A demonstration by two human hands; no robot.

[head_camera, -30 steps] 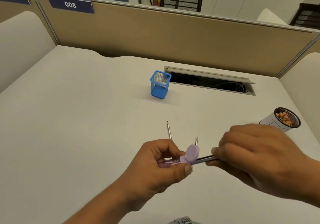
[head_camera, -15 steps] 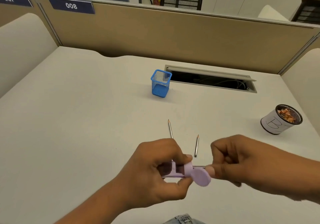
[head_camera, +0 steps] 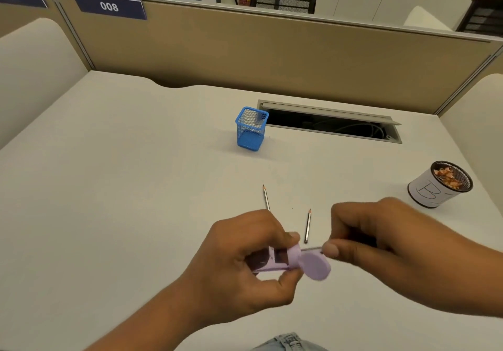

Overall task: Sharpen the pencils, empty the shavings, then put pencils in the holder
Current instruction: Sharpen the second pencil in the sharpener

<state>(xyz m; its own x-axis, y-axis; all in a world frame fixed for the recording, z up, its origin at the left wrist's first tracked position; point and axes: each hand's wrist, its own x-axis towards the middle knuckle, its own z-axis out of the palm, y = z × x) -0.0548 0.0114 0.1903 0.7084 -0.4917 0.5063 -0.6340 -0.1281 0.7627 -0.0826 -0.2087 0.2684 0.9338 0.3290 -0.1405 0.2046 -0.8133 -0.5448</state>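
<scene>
Even, soft overhead light, bright, no glare on the white desk (head_camera: pixel 109 187). Faint diffuse shadows under both hands and toward 5 o'clock of the blue mesh holder (head_camera: pixel 251 129). Wide-angle bowing at 9 and 3 o'clock edges; right hand (head_camera: pixel 381 242) slightly motion-blurred.

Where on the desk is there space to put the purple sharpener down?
The widest bare patch is the desk's left side, left of the blue holder. There's also room between the holder and the shavings cup. It's crowded by the two loose pencils near the hands.
</scene>
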